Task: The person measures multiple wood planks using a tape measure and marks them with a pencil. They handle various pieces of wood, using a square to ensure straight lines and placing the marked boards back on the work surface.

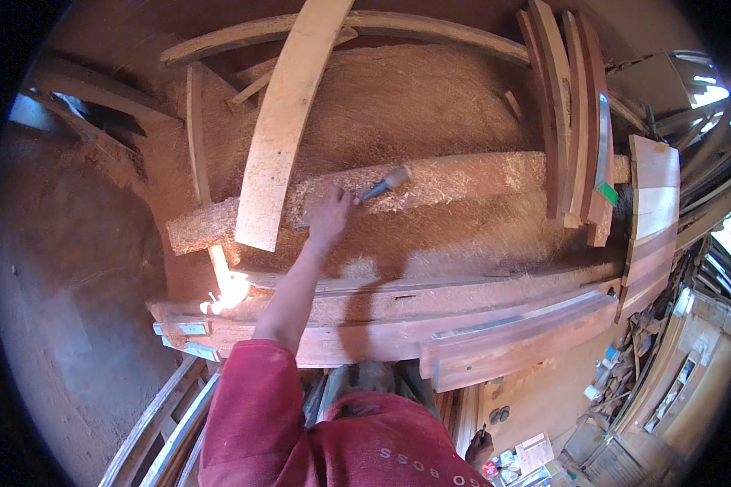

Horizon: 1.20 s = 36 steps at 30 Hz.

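Observation:
My left hand (pixel 330 213) reaches out over a shavings-covered beam (pixel 479 174), closed around the near end of a brush (pixel 384 184). The brush has a dark handle and a tan far end, slightly blurred, which points right and away from me. Pale shavings lie thick on the beam around it. Just left of this hand, a long pale board (pixel 280 130) lies across the beam. Low on the right, beside my red shirt, my right hand (pixel 479 448) is partly visible with its fingers curled; a small dark tip sticks up from it, too small to name.
Several narrow boards (pixel 573 122) lean across the beam's right part, one with a green end. Stacked planks (pixel 520 337) rest along the near bench edge (pixel 365 341). A wide panel (pixel 651 219) stands at the right. Bright light falls on the bench's left. Cluttered offcuts (pixel 625 365) lie lower right.

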### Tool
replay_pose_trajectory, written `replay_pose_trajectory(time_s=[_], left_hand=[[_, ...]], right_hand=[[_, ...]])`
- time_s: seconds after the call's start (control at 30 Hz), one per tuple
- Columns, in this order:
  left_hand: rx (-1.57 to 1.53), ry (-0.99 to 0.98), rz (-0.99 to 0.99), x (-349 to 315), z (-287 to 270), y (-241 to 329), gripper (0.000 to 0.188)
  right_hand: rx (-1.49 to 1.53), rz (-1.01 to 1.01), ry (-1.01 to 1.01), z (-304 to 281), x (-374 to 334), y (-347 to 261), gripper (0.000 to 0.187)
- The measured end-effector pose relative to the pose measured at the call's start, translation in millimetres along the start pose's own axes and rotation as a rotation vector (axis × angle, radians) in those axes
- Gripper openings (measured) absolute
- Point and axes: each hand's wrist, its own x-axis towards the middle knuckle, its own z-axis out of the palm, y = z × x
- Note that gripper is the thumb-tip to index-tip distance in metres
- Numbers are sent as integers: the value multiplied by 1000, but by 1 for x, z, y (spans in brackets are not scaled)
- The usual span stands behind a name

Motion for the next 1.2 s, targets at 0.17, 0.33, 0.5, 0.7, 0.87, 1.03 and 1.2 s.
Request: replay_pose_trajectory(time_s=[0.17, 0.33, 0.5, 0.7, 0.87, 1.03, 1.2], left_hand=[[-69, 151, 135, 2, 8, -11, 31], [27, 418, -107, 24, -51, -31, 47], [232, 490, -566, 33, -85, -144, 70], [-171, -28, -448, 49, -121, -118, 57], [228, 177, -407, 27, -101, -40, 72], [179, -32, -413, 23, -81, -39, 63], [177, 139, -529, 32, -89, -73, 96]], right_hand=[[-58, -102, 26, 2, 10, -5, 30], [-40, -48, 36, -1, 2, -15, 29], [-91, -124, 67, -10, 2, -38, 31], [9, 7, -12, 9, 12, -9, 28], [63, -44, -26, 22, 19, 6, 31], [99, -25, -13, 24, 19, 14, 30], [117, -8, 48, 25, 3, 16, 26]])
